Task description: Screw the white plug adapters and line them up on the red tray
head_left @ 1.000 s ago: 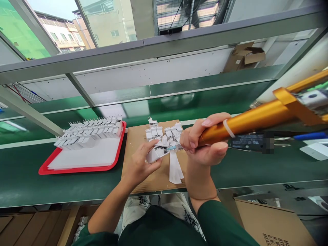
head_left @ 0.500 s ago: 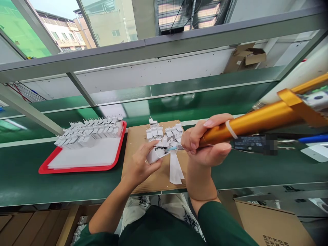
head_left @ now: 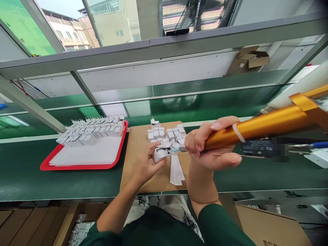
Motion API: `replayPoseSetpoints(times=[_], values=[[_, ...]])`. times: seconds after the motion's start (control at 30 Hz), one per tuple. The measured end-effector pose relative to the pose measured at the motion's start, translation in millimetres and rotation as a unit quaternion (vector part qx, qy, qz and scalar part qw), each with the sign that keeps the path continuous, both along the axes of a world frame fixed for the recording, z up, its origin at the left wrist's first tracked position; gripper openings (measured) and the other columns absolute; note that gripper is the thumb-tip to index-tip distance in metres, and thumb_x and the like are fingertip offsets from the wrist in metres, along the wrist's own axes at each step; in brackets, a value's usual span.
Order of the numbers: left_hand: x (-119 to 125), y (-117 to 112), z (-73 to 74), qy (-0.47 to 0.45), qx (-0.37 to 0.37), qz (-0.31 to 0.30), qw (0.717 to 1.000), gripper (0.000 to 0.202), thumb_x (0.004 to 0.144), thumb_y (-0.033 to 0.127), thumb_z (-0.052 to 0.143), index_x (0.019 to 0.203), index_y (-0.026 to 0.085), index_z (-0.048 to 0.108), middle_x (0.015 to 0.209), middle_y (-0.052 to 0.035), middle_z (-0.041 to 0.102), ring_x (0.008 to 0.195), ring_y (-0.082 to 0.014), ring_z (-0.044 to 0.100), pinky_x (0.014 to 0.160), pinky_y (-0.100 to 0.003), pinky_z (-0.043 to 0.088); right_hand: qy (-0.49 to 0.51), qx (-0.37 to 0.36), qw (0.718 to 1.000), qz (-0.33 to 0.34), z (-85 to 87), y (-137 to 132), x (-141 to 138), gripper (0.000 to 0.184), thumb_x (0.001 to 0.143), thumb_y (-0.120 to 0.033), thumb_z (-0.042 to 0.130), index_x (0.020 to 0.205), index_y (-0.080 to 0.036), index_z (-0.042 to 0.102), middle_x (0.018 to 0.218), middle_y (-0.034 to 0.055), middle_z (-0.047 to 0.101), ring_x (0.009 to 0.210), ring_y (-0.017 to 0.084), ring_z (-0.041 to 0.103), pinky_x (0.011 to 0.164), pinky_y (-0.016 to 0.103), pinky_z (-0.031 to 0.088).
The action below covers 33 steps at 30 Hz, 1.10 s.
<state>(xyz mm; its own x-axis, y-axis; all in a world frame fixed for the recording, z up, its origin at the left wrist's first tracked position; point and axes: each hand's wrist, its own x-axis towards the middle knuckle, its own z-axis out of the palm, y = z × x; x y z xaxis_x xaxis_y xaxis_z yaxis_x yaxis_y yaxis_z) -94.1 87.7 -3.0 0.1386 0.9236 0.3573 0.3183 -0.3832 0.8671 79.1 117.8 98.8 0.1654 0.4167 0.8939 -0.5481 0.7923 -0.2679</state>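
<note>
My left hand point(head_left: 147, 163) is closed around a small white charger housing point(head_left: 161, 154), held just above a brown cardboard sheet point(head_left: 135, 174). My right hand point(head_left: 210, 147) grips a long gold dispensing tool point(head_left: 261, 125) whose thin blue tip touches the open top of that housing. Behind the housing, several more white charger housings point(head_left: 166, 132) stand in rows on the cardboard. A few white paper strips point(head_left: 176, 170) lie on the cardboard under my hands.
A red tray point(head_left: 51, 164) with a white sheet and several rows of white charger housings point(head_left: 92, 130) sits to the left on the green belt point(head_left: 256, 174). A metal frame bar point(head_left: 30, 106) slants over the left side. Cardboard boxes point(head_left: 269, 222) stand below at the right.
Hands, housing and tool have stayed together and shifted slightly right and down in view as the camera moved. The tool tip remains at the housing.
</note>
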Motion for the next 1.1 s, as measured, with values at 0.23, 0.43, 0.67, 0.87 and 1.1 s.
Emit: replayPoseSetpoints(times=[0.23,0.43,0.67,0.87,1.1], values=[[39.6,4.0,-37.7,-0.172,-0.065,-0.015,0.983,0.055,0.078,0.032,0.082,0.126,0.025,0.056,0.119,-0.0065,0.070,0.110,-0.0218,0.069,0.090,-0.033,0.058,0.012,-0.019,1.000,-0.011,0.1,-3.2,-2.6,0.035,0.084,-0.055,0.069,0.101,-0.025,0.063,0.053,-0.0104,0.046,0.028,0.004,0.028,0.026,0.015,0.032],[49.9,4.1,-41.6,-0.172,-0.028,0.003,0.985,0.056,0.077,0.034,0.084,0.126,0.026,0.058,0.124,-0.0067,0.066,0.109,-0.0210,0.068,0.088,-0.031,0.059,0.011,-0.042,0.999,-0.032,-0.7,-4.8,-1.6,0.034,0.084,-0.056,0.069,0.099,-0.026,0.061,0.053,-0.0106,0.047,0.028,0.005,0.030,0.026,0.016,0.032],[55.4,13.7,-49.0,-0.164,0.025,0.017,0.986,0.057,0.076,0.038,0.085,0.125,0.027,0.059,0.119,-0.0059,0.068,0.102,-0.0198,0.070,0.086,-0.032,0.061,0.026,-0.039,0.999,-0.016,-1.7,-6.0,-2.5,0.029,0.088,-0.050,0.067,0.100,-0.024,0.063,0.055,-0.0093,0.047,0.030,0.005,0.030,0.026,0.017,0.032],[57.6,17.5,-51.6,-0.174,0.059,0.000,0.983,0.057,0.077,0.039,0.084,0.127,0.027,0.058,0.116,-0.0048,0.071,0.091,-0.0164,0.072,0.084,-0.031,0.061,0.034,-0.034,0.999,-0.008,1.6,-8.2,-6.3,0.028,0.089,-0.050,0.066,0.099,-0.024,0.063,0.052,-0.0092,0.044,0.029,0.005,0.025,0.024,0.018,0.024],[57.0,17.5,-51.9,-0.165,0.053,0.001,0.985,0.058,0.078,0.041,0.084,0.127,0.026,0.057,0.117,-0.0059,0.071,0.095,-0.0183,0.072,0.083,-0.032,0.061,0.026,-0.052,0.997,-0.050,1.6,-9.4,-6.8,0.031,0.089,-0.055,0.064,0.096,-0.026,0.059,0.051,-0.0113,0.043,0.028,0.004,0.024,0.025,0.016,0.026]])
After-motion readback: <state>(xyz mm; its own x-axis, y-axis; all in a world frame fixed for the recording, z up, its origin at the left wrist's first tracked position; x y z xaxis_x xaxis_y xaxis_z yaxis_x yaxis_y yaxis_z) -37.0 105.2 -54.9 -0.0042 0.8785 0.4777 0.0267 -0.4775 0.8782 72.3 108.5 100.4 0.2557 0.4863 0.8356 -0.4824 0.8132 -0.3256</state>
